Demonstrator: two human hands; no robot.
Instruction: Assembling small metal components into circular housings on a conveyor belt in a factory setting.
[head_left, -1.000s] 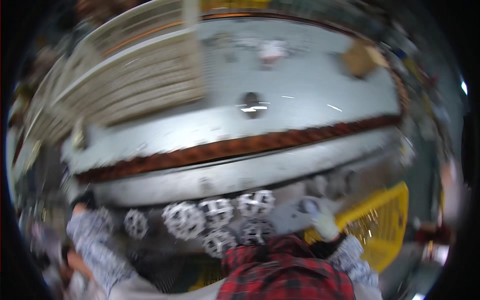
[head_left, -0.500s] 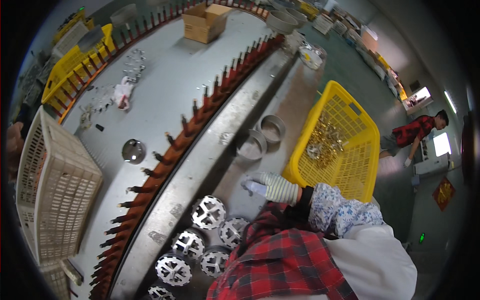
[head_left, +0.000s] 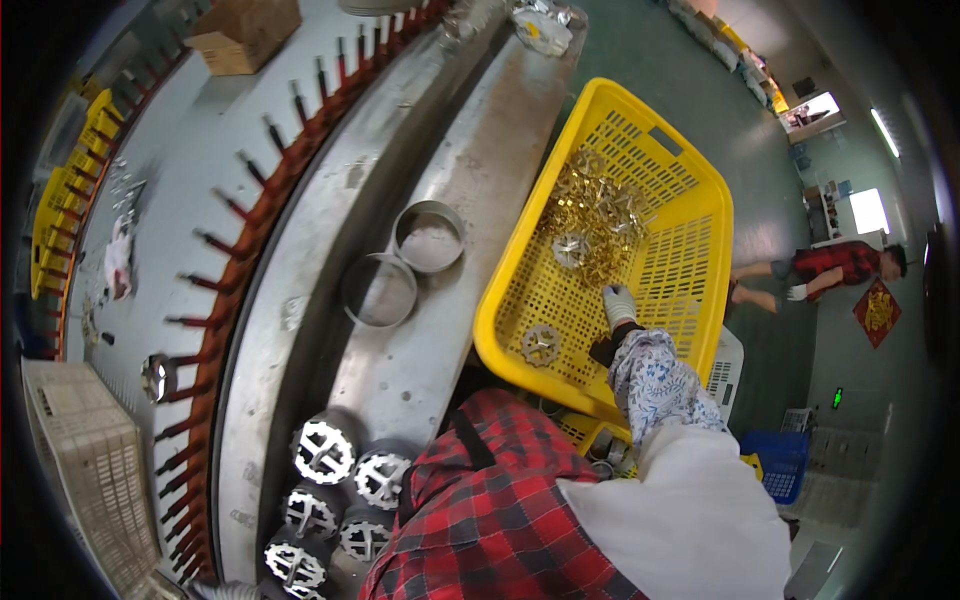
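My right hand (head_left: pixel 619 305), in a striped pale glove, reaches into a yellow plastic basket (head_left: pixel 487 335). Its fingers point toward a heap of small gold-coloured metal pieces (head_left: pixel 605 225), and I see nothing held in them. Among the heap lies a silver toothed disc (head_left: pixel 570 250); another toothed disc (head_left: pixel 541 345) rests apart, nearer me in the basket. At the bottom edge a ribbed pale sliver looks like the glove of my left hand (head_left: pixel 230 592); its fingers are hidden. Close to it, several silver toothed discs on dark round bodies (head_left: pixel 324 450) stand on the metal bench.
Two round metal rings (head_left: pixel 428 237) sit on the metal bench (head_left: pixel 400 350). Left of it curves a line of upright reddish-brown pegs (head_left: pixel 215 330), one bearing a shiny round part (head_left: pixel 158 378). A pale crate (head_left: pixel 90 450) stands at left. Another person (head_left: pixel 835 270) is off to the right.
My right hand has moved from above the bench into the yellow basket. The view has turned rightward, so the basket now sits more central. The ribbed sliver has appeared at the bottom edge.
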